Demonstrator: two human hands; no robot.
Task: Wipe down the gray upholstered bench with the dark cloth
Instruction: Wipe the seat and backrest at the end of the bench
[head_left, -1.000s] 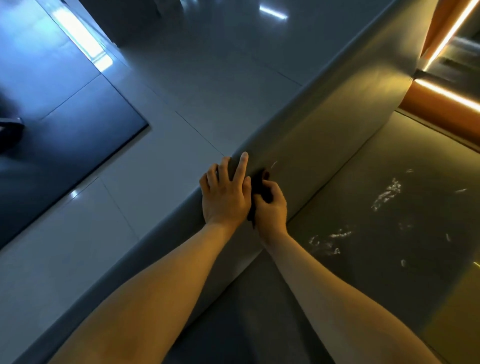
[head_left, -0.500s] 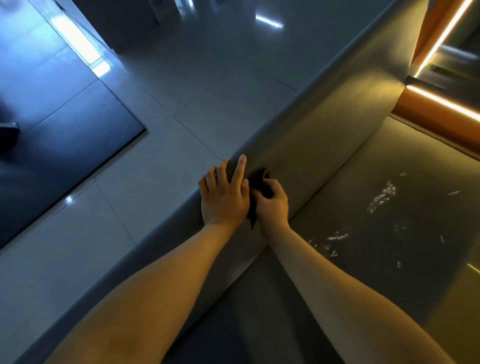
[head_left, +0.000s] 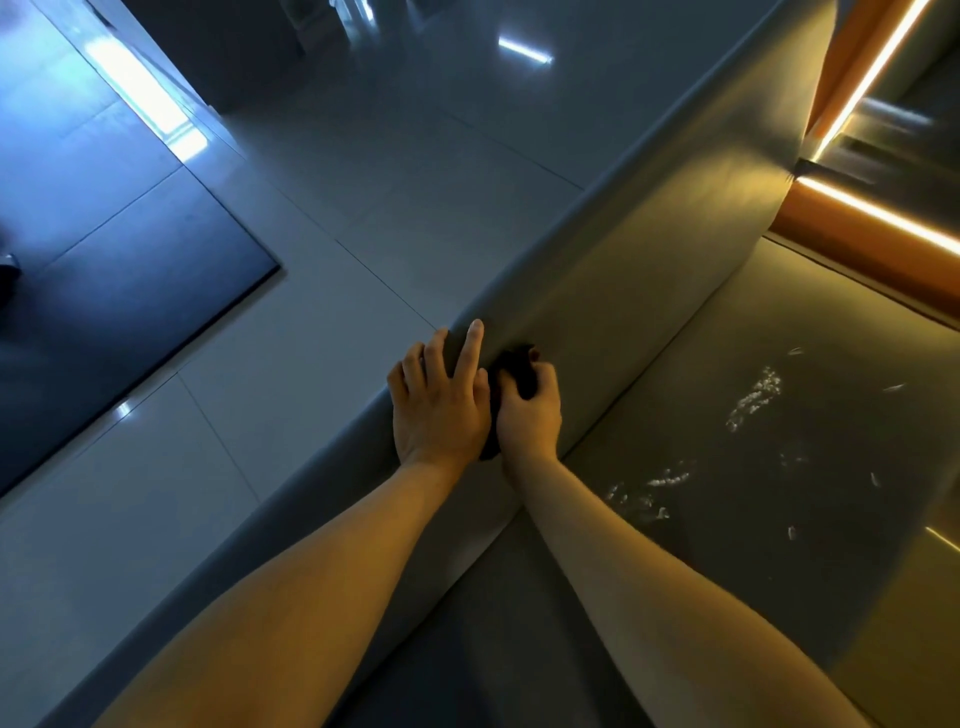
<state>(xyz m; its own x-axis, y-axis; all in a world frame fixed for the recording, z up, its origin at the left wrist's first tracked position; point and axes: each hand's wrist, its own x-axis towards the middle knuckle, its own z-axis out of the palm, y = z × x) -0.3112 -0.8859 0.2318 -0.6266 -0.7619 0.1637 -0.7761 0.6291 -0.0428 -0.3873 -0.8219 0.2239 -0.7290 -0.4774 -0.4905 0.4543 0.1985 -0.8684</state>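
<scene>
Both hands on gray bench backrest, glossy tiled floor beyond.
Left hand (head_left: 439, 402) fingers spread flat on bench (head_left: 649, 249) top edge; right hand (head_left: 530, 410) fingers curled around dark cloth (head_left: 517, 370) against backrest. White streaks (head_left: 753, 402) on seat, orange lit trim (head_left: 857, 218) behind, floor (head_left: 322, 218).

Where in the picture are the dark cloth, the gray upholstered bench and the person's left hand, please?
dark cloth (head_left: 519, 371): head view, on the bunched part above the right hand's fingers.
gray upholstered bench (head_left: 649, 249): head view, on its bare sloping backrest.
left hand (head_left: 439, 410): head view, on the back of the hand.
</scene>
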